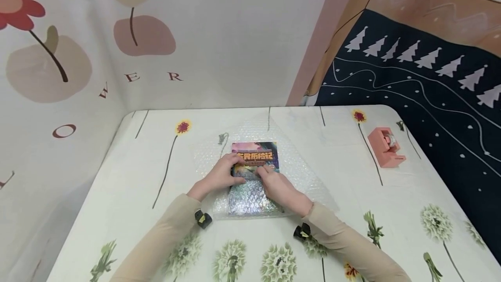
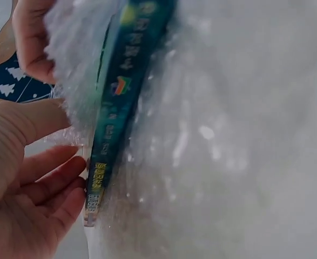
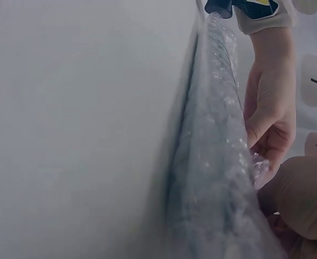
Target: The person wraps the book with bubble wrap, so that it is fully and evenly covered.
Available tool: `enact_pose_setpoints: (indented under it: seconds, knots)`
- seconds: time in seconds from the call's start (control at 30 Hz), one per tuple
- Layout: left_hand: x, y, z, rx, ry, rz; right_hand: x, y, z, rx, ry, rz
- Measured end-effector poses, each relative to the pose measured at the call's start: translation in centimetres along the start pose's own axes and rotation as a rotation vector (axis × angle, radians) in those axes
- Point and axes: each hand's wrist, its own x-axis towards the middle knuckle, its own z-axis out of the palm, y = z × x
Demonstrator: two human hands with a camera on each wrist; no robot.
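A book (image 1: 256,153) with a colourful cover and orange title characters lies on a sheet of bubble wrap (image 1: 250,201). The wrap covers its lower part, while the upper cover is bare. My left hand (image 1: 222,172) is at the book's left edge, its fingers over the cover and its thumb by the fold of the wrap. In the left wrist view, the fingertips of that hand (image 2: 39,183) touch the dark green spine (image 2: 112,127). My right hand (image 1: 283,189) has curled fingers and pinches the upper edge of the folded wrap; its fingertips are partly hidden.
A pink tape dispenser (image 1: 385,148) with a roll of clear tape stands at the right of the table. Flower prints cover the white tablecloth (image 1: 129,212). Loose bubble wrap (image 1: 305,173) spreads out right of the book. Printed curtains hang behind the table.
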Motion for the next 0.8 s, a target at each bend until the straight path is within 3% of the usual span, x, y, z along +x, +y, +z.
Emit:
enact_pose_setpoints:
  seconds: [0.2, 0.43, 0.63, 0.8]
  knots:
    - [-0.3, 0.1, 0.4, -0.015, 0.035, 0.011, 0.1, -0.7, 0.1, -0.076, 0.007, 0.067]
    - [-0.6, 0.4, 0.4, 0.052, 0.075, 0.055, 0.3, -1.1, 0.1, -0.102, 0.006, 0.114]
    - [-0.8, 0.5, 0.2, 0.121, 0.043, 0.121, 0.5, -1.2, 0.1, -0.107, -0.005, 0.133]
    - [-0.8, 0.5, 0.2, 0.119, 0.002, 0.081, 0.7, -1.2, 0.0, -0.130, -0.008, 0.152]
